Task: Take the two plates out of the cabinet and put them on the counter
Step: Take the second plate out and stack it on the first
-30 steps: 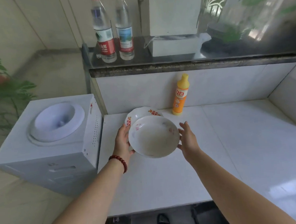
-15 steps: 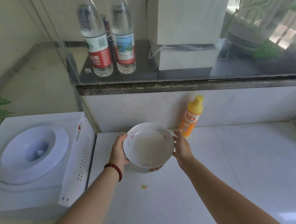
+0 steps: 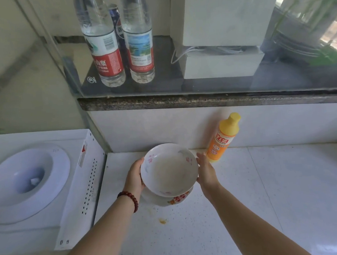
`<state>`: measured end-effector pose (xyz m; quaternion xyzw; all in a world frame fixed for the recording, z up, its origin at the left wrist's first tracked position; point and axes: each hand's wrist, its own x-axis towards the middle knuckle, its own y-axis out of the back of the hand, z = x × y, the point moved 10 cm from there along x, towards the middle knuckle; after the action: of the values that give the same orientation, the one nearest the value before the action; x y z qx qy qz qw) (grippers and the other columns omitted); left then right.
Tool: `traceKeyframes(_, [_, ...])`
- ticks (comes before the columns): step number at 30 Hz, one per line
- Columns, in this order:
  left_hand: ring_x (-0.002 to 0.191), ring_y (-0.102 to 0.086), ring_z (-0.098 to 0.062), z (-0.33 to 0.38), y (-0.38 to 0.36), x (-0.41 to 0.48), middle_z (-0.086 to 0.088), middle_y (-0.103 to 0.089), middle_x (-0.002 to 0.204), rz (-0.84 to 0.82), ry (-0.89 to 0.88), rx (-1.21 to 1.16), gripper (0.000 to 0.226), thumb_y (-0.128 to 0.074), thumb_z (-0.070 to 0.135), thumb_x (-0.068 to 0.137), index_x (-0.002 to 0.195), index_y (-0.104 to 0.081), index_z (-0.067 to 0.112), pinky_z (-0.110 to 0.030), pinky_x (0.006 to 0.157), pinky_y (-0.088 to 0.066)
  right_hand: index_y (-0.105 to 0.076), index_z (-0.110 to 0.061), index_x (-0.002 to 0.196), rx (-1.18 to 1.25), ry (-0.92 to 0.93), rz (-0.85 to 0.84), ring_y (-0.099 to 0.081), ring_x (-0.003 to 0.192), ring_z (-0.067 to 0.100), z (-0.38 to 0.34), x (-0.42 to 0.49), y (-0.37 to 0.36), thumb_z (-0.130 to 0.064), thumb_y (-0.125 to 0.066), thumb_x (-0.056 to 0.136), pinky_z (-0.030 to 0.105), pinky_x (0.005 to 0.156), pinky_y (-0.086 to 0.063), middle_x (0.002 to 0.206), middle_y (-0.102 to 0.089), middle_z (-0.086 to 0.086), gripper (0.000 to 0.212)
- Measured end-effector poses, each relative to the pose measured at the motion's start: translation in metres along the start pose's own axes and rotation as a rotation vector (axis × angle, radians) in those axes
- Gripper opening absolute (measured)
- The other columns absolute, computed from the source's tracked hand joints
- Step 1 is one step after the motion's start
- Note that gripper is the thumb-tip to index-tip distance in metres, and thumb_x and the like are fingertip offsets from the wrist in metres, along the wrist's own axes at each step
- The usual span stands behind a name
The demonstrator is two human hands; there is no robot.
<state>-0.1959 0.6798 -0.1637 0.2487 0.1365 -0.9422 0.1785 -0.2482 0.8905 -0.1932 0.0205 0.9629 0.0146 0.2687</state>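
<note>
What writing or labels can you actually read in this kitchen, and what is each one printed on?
"山泉", "SPRING", "550ml": red label of the left water bottle.
Scenic label on the right water bottle: print too small to read.
Blue can behind the bottles: logo mostly hidden.
Orange detergent bottle: large red characters, blurred, not surely readable.
Small mark on the dark ledge: unreadable.
Plates: flowers only, no text.

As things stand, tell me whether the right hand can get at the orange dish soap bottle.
Probably yes: the right hand sits just beside the orange dish soap bottle, nothing between, but it is holding the white floral plate.
</note>
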Motion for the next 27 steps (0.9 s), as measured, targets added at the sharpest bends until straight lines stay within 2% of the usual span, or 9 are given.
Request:
traceKeyframes(2, [0.066, -0.059, -0.007, -0.001, 0.001, 0.000, 0.018, -0.066, 0.051, 0.000, -0.002, 0.014, 0.029, -0.037, 0.033, 0.094, 0.077, -0.060, 0.025, -0.020, 0.048, -0.047, -0.033, -0.017, 0.143, -0.009, 0.003, -0.001, -0.033, 0.136, 0.030, 0.002, 0.000, 0.000, -0.046, -0.021, 0.098, 0.055, 0.110, -0.028, 0.150, -0.036, 0.009, 0.055])
traceKeyframes(7, [0.045, -0.060, 0.004, -0.002, -0.001, -0.002, 0.018, -0.066, 0.050, -0.010, -0.013, 0.004, 0.030, -0.037, 0.028, 0.094, 0.075, -0.059, 0.024, -0.014, 0.040, -0.047, -0.032, -0.017, 0.144, -0.016, 0.001, 0.000, -0.031, 0.138, 0.029, 0.003, -0.002, 0.000, -0.046, -0.020, 0.099, 0.054, 0.111, -0.027, 0.151, -0.035, 0.008, 0.056])
traceKeyframes(15, [0.051, -0.064, -0.001, -0.012, -0.002, -0.005, 0.018, -0.068, 0.053, 0.005, 0.014, -0.051, 0.029, -0.036, 0.031, 0.095, 0.082, -0.061, 0.024, -0.017, 0.040, -0.047, -0.027, -0.017, 0.147, -0.053, -0.015, -0.033, -0.026, 0.141, 0.028, 0.012, -0.005, 0.002, -0.048, -0.016, 0.098, 0.054, 0.112, -0.024, 0.154, -0.030, 0.006, 0.058])
traceKeyframes(18, [0.066, -0.062, -0.010, -0.017, 0.001, -0.007, 0.017, -0.068, 0.052, 0.032, 0.031, -0.054, 0.029, -0.037, 0.032, 0.094, 0.080, -0.062, 0.025, -0.023, 0.049, -0.047, -0.025, -0.016, 0.147, -0.061, -0.024, -0.056, -0.026, 0.141, 0.028, 0.013, -0.007, 0.002, -0.048, -0.015, 0.098, 0.054, 0.113, -0.023, 0.154, -0.030, 0.008, 0.059])
traceKeyframes(22, [0.060, -0.064, -0.007, -0.018, 0.005, -0.005, 0.015, -0.069, 0.055, 0.056, 0.028, -0.054, 0.031, -0.037, 0.033, 0.093, 0.078, -0.063, 0.024, -0.021, 0.048, -0.048, -0.027, -0.015, 0.146, -0.046, -0.040, -0.078, -0.027, 0.140, 0.027, 0.014, -0.010, 0.002, -0.045, -0.016, 0.099, 0.050, 0.113, -0.023, 0.153, -0.032, 0.009, 0.057])
traceKeyframes(27, [0.070, -0.055, -0.009, -0.016, 0.011, -0.003, 0.018, -0.066, 0.050, 0.100, 0.008, -0.037, 0.030, -0.037, 0.034, 0.093, 0.072, -0.059, 0.026, -0.027, 0.059, -0.042, -0.027, -0.014, 0.146, -0.078, -0.027, -0.102, -0.025, 0.141, 0.025, 0.018, -0.011, 0.000, -0.046, -0.014, 0.099, 0.049, 0.114, -0.021, 0.154, -0.031, 0.008, 0.058])
